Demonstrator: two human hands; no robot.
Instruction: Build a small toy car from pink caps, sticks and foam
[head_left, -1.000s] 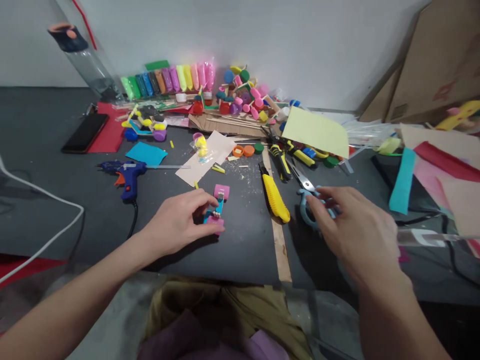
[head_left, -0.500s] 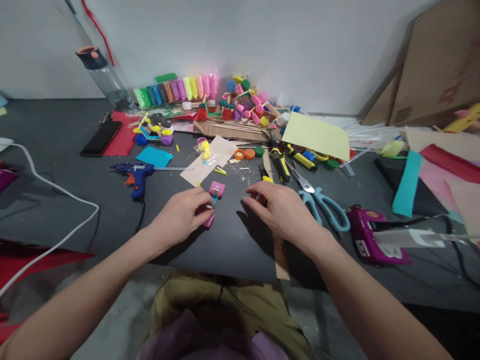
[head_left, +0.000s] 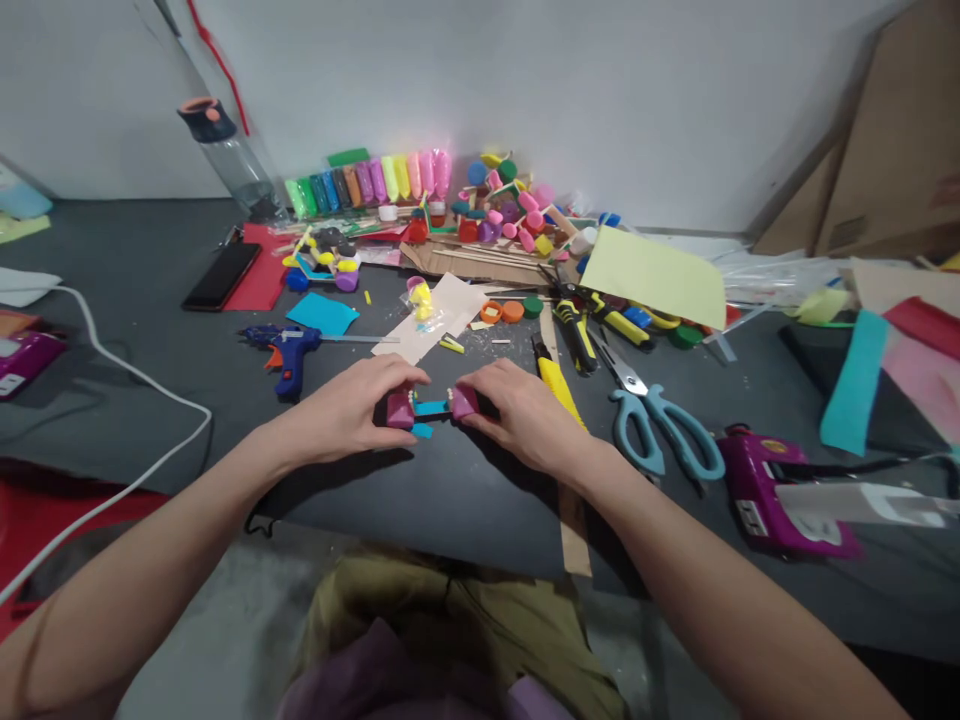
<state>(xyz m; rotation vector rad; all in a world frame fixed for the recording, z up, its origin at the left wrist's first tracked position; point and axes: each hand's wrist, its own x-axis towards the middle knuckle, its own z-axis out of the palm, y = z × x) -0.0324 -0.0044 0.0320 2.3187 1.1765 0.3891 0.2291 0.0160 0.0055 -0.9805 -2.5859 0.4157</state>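
A small craft piece with two purple ends joined by a blue strip (head_left: 431, 408) lies between my hands, just above or on the dark tabletop. My left hand (head_left: 356, 408) curls its fingers and thumb round the left purple end (head_left: 400, 409). Tiny whitish beads show along the inner sides of both ends. With thumb and fingers, my right hand (head_left: 517, 405) pinches the right purple end (head_left: 463, 402). Another blue bit (head_left: 422, 431) shows below the strip, beside my left thumb. A yellow utility knife (head_left: 559, 388) lies right of my right hand.
A blue glue gun (head_left: 292, 350) lies to the left, near a phone (head_left: 223, 276). Blue-handled scissors (head_left: 660, 425) and a purple device (head_left: 772, 500) are on the right. Coloured clay packs (head_left: 367, 182) and a bottle (head_left: 236, 165) stand at the back wall.
My right hand has moved left onto the craft piece. The piece has turned from upright on the table's plane to lying crosswise between both hands. The view has shifted slightly left.
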